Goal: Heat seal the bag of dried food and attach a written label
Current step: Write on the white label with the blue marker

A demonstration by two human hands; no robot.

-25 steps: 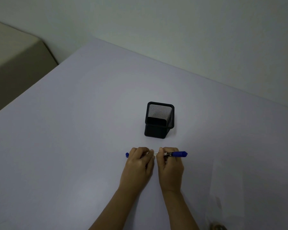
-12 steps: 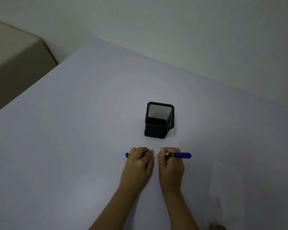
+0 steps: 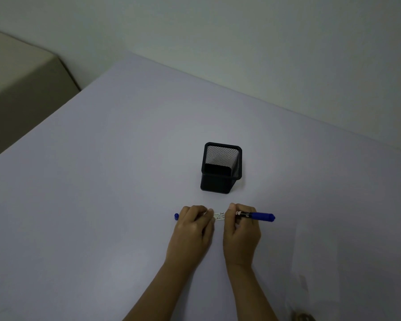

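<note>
right grip closed round blue plastic marker pen; left grip curled round small blue cap, fingertips touching white paper label on pale surface.

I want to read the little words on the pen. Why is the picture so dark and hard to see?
Head view: dim all over, darkest toward the corners; the table looks grey-lilac, its shadows soft and faint; the print on the marker between the left hand and right hand is too small to read; the clear bag at right barely shows.
</note>
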